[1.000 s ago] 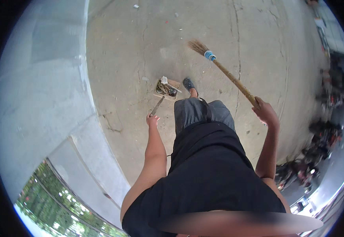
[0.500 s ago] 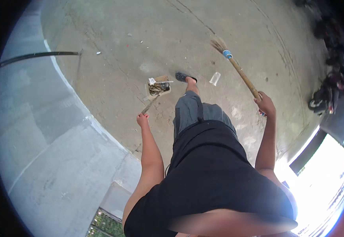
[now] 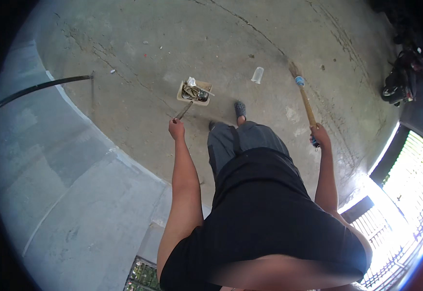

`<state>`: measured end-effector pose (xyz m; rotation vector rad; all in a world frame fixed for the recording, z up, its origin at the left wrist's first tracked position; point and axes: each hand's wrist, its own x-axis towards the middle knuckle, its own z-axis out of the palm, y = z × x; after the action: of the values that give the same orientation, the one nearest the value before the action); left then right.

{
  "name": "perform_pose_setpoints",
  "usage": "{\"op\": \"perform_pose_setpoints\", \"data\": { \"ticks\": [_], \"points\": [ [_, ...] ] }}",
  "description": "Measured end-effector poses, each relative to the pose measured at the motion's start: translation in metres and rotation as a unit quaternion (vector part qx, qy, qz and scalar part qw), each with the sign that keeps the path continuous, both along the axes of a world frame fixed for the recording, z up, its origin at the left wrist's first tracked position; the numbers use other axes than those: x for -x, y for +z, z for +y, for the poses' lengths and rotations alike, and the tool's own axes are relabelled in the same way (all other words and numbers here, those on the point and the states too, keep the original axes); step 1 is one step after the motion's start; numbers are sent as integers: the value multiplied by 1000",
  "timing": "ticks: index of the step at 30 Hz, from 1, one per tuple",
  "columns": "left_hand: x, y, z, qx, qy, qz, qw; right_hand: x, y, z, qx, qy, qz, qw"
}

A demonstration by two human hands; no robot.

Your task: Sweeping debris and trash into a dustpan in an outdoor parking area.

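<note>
A cracked concrete floor [image 3: 138, 53] fills the head view. The left hand [image 3: 176, 129] is closed around the handle of a dustpan [image 3: 193, 92] loaded with litter, resting ahead of the person's feet. The right hand [image 3: 320, 135] grips a broom [image 3: 302, 94], bristles down beside a clear plastic cup [image 3: 257, 74].

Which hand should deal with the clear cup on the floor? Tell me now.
Right, probably. The right hand holds the broom, whose bristles lie close beside the cup. The left hand holds the dustpan, farther away.
</note>
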<state>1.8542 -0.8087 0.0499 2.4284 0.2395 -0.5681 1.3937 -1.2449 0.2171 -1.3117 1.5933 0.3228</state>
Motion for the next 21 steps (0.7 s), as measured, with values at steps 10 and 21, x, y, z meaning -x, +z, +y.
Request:
{"op": "perform_pose_setpoints", "data": {
  "ticks": [10, 21],
  "points": [
    [32, -51, -49, -94, -61, 43, 993, -80, 83, 28, -96, 177, 70, 977],
    [69, -66, -87, -76, -38, 177, 981, -141, 134, 41, -218, 331, 146, 906]
  ]
}}
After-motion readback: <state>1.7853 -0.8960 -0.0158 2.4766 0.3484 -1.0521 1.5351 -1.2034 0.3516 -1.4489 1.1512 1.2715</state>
